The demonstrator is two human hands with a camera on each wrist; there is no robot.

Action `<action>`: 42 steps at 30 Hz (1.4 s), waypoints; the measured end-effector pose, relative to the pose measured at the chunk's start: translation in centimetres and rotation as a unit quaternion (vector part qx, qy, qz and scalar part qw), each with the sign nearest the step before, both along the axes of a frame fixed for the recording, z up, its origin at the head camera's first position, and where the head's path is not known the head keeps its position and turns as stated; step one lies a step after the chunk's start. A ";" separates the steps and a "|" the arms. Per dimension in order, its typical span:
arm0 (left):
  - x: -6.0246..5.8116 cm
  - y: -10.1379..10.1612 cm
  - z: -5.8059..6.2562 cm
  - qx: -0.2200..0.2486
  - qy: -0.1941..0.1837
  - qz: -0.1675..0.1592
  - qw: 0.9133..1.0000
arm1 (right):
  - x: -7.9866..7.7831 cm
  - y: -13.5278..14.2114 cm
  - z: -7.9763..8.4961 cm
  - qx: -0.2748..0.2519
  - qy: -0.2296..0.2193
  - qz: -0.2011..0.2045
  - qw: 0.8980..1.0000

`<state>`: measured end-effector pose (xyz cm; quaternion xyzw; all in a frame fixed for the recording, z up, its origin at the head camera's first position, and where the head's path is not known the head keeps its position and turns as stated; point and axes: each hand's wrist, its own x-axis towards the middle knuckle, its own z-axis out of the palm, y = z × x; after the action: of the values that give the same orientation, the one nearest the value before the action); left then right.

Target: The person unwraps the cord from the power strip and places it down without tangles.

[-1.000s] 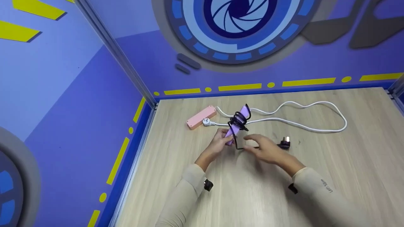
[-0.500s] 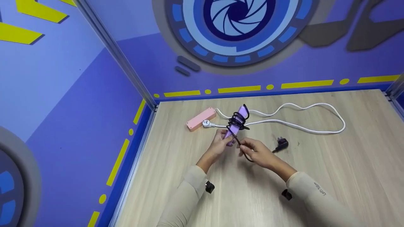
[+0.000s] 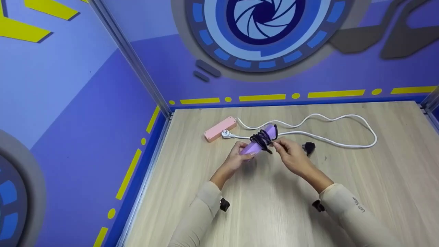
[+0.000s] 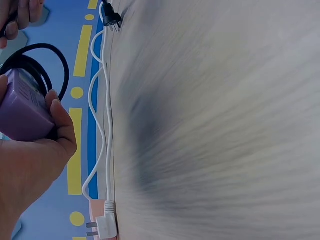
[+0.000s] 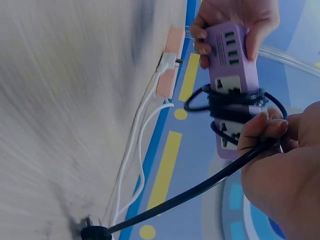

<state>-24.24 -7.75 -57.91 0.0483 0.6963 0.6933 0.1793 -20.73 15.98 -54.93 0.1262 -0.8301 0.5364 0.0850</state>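
A purple power strip [image 3: 252, 148] is held up off the table, tilted, with its black cord [image 3: 261, 138] wound several times round its middle. My left hand [image 3: 235, 158] grips its near end; USB ports and sockets show on its face [image 5: 231, 52] in the right wrist view. With thumb and fingers my right hand [image 3: 292, 156] pinches the black cord beside the windings. From that pinch the cord's free length [image 5: 200, 187] runs down to a black plug [image 3: 309, 148], near the tabletop to the right of my right hand.
Behind and left lies a pink power strip [image 3: 220, 127] on the wooden table [image 3: 281, 212]. Its white cord [image 3: 343, 145] loops far to the right, and its white plug [image 3: 226, 133] rests against the strip. Blue panels [image 3: 192, 87] rise at the back and left.
My right hand has taken hold of the black cord and moved up beside the windings. The purple power strip has tilted further to the right. The black plug has shifted and turned.
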 end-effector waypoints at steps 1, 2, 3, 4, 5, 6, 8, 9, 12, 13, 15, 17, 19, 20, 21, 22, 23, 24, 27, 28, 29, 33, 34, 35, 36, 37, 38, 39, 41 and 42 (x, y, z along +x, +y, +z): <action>0.0 -0.1 0.0 -0.002 0.005 -0.002 1.000 | -0.1 0.1 0.2 0.001 0.000 -0.008 1.000; 0.0 -0.2 -0.1 -0.003 0.010 -0.003 1.000 | -0.2 0.2 0.3 -0.002 0.003 -0.017 1.000; 0.0 -0.3 -0.2 -0.004 0.015 -0.004 1.000 | -0.3 0.3 0.5 -0.005 0.004 -0.026 1.000; 0.0 -0.4 -0.3 -0.003 0.019 -0.006 1.000 | -0.4 0.4 0.7 -0.006 0.004 -0.037 0.999; 0.0 -0.5 -0.3 -0.003 0.022 -0.010 1.000 | -0.6 0.6 0.8 -0.008 0.005 -0.047 0.999; 0.0 -0.5 -0.4 0.000 0.021 -0.014 1.000 | -0.8 0.7 1.0 -0.010 0.007 -0.056 0.998; 0.1 -0.6 -0.3 0.008 0.019 -0.024 1.000 | -1.2 1.0 1.3 -0.012 0.013 -0.075 0.997; 0.1 -0.6 -0.3 0.013 0.017 -0.030 0.999 | -1.4 1.1 1.5 -0.012 0.018 -0.084 0.996; 0.2 -0.7 -0.3 0.025 0.011 -0.043 0.999 | -1.9 1.6 1.8 -0.014 0.029 -0.114 0.993; 0.1 -0.8 -0.3 0.028 0.011 -0.045 0.999 | -2.1 1.9 1.8 -0.014 0.029 -0.124 0.992; 0.1 -1.0 -0.4 0.033 0.009 -0.046 0.998 | -2.5 2.3 1.6 -0.010 0.021 -0.139 0.990; 0.1 -1.2 -0.6 0.033 0.008 -0.040 0.999 | -2.7 2.9 1.3 0.001 0.003 -0.140 0.990; 0.1 -1.5 -0.7 0.031 0.005 -0.034 0.999 | -2.7 3.4 0.7 0.022 -0.018 -0.127 0.991; 0.1 -1.6 -0.8 0.028 0.005 -0.030 0.999 | -2.7 3.6 0.3 0.037 -0.028 -0.117 0.992; 0.1 -1.7 -0.8 0.026 0.005 -0.026 0.999 | -2.6 3.8 -0.1 0.049 -0.037 -0.107 0.992; 0.1 -1.8 -0.9 0.023 0.005 -0.023 0.999 | -2.5 4.0 -0.5 0.062 -0.044 -0.097 0.992; 0.1 -1.9 -0.9 0.022 0.004 -0.020 1.000 | -2.5 4.3 -0.9 0.073 -0.050 -0.088 0.992; 0.0 -2.0 -0.9 0.021 0.004 -0.017 1.000 | -2.4 4.5 -1.3 0.084 -0.055 -0.081 0.992; -0.2 -2.2 -1.0 0.023 -0.002 -0.009 1.000 | -2.2 5.3 -2.5 0.110 -0.072 -0.060 0.990; -0.3 -2.2 -1.0 0.026 -0.005 -0.007 1.000 | -2.2 5.5 -2.9 0.116 -0.078 -0.053 0.989; -0.3 -2.3 -1.0 0.028 -0.007 -0.004 1.000 | -2.1 5.8 -3.2 0.122 -0.083 -0.045 0.988; -0.5 -2.5 -1.0 0.034 -0.017 0.008 0.999 | -2.0 6.5 -4.3 0.131 -0.109 -0.025 0.985; -0.6 -2.5 -1.0 0.037 -0.019 0.012 0.999 | -2.0 6.7 -4.5 0.132 -0.114 -0.023 0.984; -0.6 -2.6 -1.0 0.039 -0.019 0.016 0.999 | -1.9 6.8 -4.8 0.136 -0.117 -0.023 0.984; -0.7 -2.6 -1.1 0.042 -0.019 0.020 0.999 | -1.9 6.9 -5.0 0.139 -0.121 -0.023 0.983; -0.8 -2.7 -1.1 0.045 -0.019 0.024 0.999 | -1.9 6.9 -5.1 0.142 -0.125 -0.024 0.982; -0.8 -2.7 -1.2 0.047 -0.018 0.028 0.998 | -1.8 7.0 -5.3 0.146 -0.128 -0.024 0.981; -0.9 -2.8 -1.3 0.049 -0.016 0.032 0.998 | -1.8 7.0 -5.5 0.148 -0.131 -0.024 0.980; -1.0 -2.8 -1.3 0.051 -0.015 0.038 0.998 | -1.8 7.1 -5.8 0.151 -0.137 -0.023 0.979; -1.1 -2.9 -1.3 0.051 -0.015 0.042 0.998 | -1.8 7.1 -5.9 0.149 -0.139 -0.021 0.979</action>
<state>-25.29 -10.61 -59.18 0.0174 0.6586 0.7356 0.1577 -22.49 23.03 -60.83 0.0441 -0.9068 0.4173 -0.0403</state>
